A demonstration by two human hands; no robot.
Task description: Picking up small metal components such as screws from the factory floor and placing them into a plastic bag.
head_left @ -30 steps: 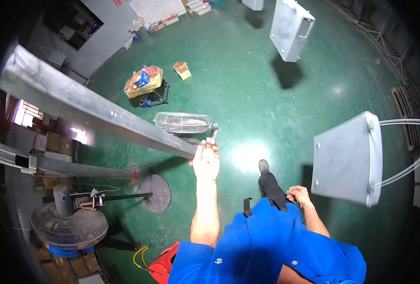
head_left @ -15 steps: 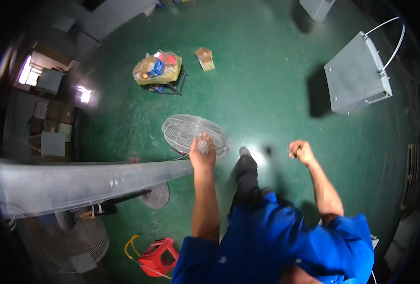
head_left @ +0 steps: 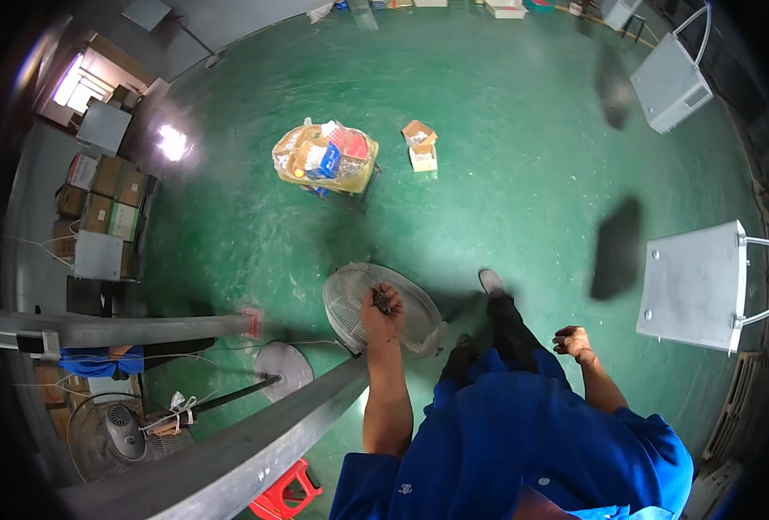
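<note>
My left hand (head_left: 383, 322) is turned palm up, its fingers curled around a small handful of dark grey pieces (head_left: 382, 301). They are too small to tell their kind. Beneath that hand, a round wire fan guard (head_left: 348, 299) shows near the floor. Off to the right, my right hand (head_left: 573, 341) hangs at my side, apart from other things. Its fingers are bent in, and whatever they may hold is hidden.
Ahead stands a yellow-lined tub (head_left: 350, 183) with small boxes, beside open cardboard boxes (head_left: 423, 159). A grey metal beam (head_left: 254, 429) runs along my left, near a red stool (head_left: 291, 496) and a standing fan (head_left: 126, 433). Grey metal cases (head_left: 692, 286) hang at the right.
My view has shifted, so the tub and boxes appear lower and farther right. One foot has stepped forward. The pieces in my left hand look darker and its fingers more curled.
</note>
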